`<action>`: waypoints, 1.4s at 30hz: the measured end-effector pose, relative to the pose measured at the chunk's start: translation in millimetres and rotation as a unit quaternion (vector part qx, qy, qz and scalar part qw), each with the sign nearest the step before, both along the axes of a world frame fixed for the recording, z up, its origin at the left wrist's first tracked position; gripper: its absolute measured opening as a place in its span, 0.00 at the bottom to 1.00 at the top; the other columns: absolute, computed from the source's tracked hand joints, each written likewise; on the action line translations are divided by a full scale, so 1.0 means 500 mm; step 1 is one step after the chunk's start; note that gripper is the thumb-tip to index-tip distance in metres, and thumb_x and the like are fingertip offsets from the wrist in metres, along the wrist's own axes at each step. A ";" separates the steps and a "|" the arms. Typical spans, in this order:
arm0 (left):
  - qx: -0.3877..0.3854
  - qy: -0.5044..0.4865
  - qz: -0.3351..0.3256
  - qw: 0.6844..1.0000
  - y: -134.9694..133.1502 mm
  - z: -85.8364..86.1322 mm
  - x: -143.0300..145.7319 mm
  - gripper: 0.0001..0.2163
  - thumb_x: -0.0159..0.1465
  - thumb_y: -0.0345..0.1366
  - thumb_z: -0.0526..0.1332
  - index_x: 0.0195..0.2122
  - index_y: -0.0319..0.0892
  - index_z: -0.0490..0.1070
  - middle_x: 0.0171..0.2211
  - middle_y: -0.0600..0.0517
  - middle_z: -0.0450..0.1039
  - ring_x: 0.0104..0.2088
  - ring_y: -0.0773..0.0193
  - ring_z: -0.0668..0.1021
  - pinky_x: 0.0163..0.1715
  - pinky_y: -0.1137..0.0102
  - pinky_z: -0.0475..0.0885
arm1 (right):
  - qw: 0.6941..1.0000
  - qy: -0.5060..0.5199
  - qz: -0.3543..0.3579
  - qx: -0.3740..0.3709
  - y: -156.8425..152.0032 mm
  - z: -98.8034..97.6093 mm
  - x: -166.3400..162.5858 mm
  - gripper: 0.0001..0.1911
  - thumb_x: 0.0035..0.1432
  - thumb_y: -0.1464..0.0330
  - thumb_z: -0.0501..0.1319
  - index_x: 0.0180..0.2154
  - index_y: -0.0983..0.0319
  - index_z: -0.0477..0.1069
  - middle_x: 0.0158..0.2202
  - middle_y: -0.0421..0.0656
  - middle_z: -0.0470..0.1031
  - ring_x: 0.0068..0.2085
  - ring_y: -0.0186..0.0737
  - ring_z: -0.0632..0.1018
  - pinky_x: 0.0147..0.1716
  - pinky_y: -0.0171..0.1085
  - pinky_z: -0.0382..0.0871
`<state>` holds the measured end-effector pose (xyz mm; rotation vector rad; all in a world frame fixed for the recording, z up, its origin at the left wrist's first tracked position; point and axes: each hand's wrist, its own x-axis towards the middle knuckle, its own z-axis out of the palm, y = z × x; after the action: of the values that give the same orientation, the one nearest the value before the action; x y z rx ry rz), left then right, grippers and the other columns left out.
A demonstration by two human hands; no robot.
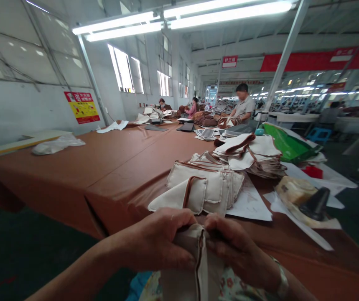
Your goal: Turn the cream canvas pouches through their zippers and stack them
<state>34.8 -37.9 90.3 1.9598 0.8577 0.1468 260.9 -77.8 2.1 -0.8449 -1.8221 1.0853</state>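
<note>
Close to my body, at the table's near edge, a cream fabric piece (pixel 184 278) with a dark brown seam down its middle is held between both hands. My left hand (pixel 162 240) is closed on its left side, thumb on the cloth. My right hand (pixel 237 246) pinches the top right edge beside the seam. Just beyond my hands lies a spread stack of cream sewn panels (pixel 213 184), the front one folded over to show brown trim. Behind it to the right is a higher pile of similar brown-edged pieces (pixel 265 150).
Brown cloth covers the long table (pixel 110 167). At right sit a black cone-shaped object (pixel 315 203), a yellowish block (pixel 295 190), white paper (pixel 251 200) and a green bag (pixel 287 142). A plastic bag (pixel 58 144) lies far left. A person (pixel 245 104) stands farther along the table.
</note>
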 end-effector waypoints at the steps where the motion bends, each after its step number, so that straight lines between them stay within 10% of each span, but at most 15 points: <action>1: -0.023 -0.016 -0.004 1.000 0.009 -0.009 0.001 0.15 0.53 0.35 0.69 0.41 0.41 0.71 0.31 0.60 0.66 0.29 0.70 0.66 0.23 0.79 0.59 | 0.999 -0.027 -0.021 0.037 0.000 0.002 0.006 0.07 0.67 0.63 0.55 0.37 0.59 0.66 0.33 0.40 0.66 0.34 0.36 0.67 0.35 0.33 0.64; 11: 0.009 -0.075 -0.019 0.997 0.038 -0.140 0.059 0.12 0.50 0.30 0.65 0.37 0.40 0.71 0.31 0.58 0.66 0.30 0.69 0.65 0.25 0.78 0.59 | 0.984 -0.141 -0.063 0.083 0.010 -0.037 0.034 0.10 0.69 0.68 0.49 0.35 0.59 0.65 0.33 0.41 0.71 0.34 0.38 0.71 0.35 0.36 0.64; 19: -0.193 -0.154 0.001 0.969 0.031 -0.159 0.055 0.12 0.53 0.35 0.65 0.38 0.37 0.72 0.28 0.57 0.65 0.27 0.70 0.63 0.26 0.76 0.57 | 0.992 -0.103 -0.068 0.040 -0.026 -0.056 0.041 0.05 0.67 0.66 0.54 0.43 0.57 0.66 0.37 0.41 0.70 0.36 0.38 0.72 0.37 0.35 0.66; 32: -0.001 -0.270 0.099 0.958 -0.031 -0.165 0.078 0.08 0.59 0.35 0.65 0.38 0.40 0.70 0.36 0.52 0.67 0.36 0.63 0.67 0.38 0.71 0.64 | 0.953 -0.141 -0.208 0.172 -0.046 -0.074 0.014 0.06 0.63 0.72 0.54 0.33 0.59 0.65 0.26 0.38 0.66 0.26 0.35 0.70 0.26 0.35 0.59; 42: -0.073 -0.242 0.115 0.961 -0.047 -0.187 0.105 0.04 0.54 0.29 0.65 0.30 0.36 0.71 0.29 0.53 0.70 0.31 0.66 0.68 0.32 0.73 0.63 | 0.954 -0.148 -0.151 0.211 -0.064 -0.058 0.032 0.14 0.62 0.79 0.54 0.48 0.61 0.66 0.37 0.45 0.68 0.35 0.38 0.72 0.31 0.34 0.64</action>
<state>87.2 -61.4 -3.5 1.5818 0.7397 0.6528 277.1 -109.8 -27.1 -1.0160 -1.9862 0.3675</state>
